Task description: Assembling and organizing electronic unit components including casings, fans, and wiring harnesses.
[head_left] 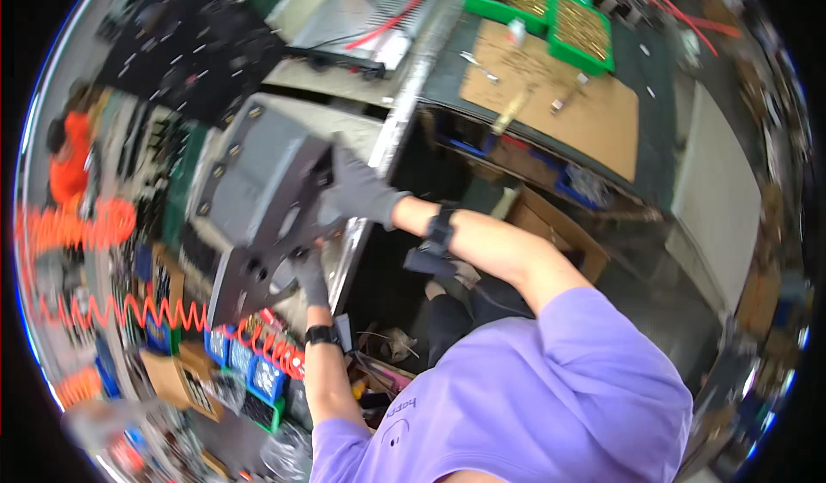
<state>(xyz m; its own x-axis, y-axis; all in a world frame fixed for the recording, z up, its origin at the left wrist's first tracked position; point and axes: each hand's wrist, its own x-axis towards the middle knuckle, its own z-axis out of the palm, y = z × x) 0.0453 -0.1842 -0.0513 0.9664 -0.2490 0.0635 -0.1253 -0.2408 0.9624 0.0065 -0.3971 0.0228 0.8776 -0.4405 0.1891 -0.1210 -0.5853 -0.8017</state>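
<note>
A dark grey metal housing (249, 178) with a broad flat face and round holes along its edges rests tilted on the workbench at the left. My right hand (357, 186), in a grey glove, grips its near right edge, thumb and fingers around a corner. Lower down, my gloved left hand (308, 278) holds the housing beside a dark flange (245, 281) with holes. Part of the left fingers is hidden behind the metal, and the picture is slightly blurred there. Each wrist wears a black band.
An orange coiled hose (129, 311) stretches along the left near the housing. Blue bins (267, 378) of small parts stand below it. Right of the bench's metal edge (400, 130), a second table holds a brown board (594, 130) and green trays (555, 44) of brass-coloured parts. An open cardboard box (594, 255) sits beneath.
</note>
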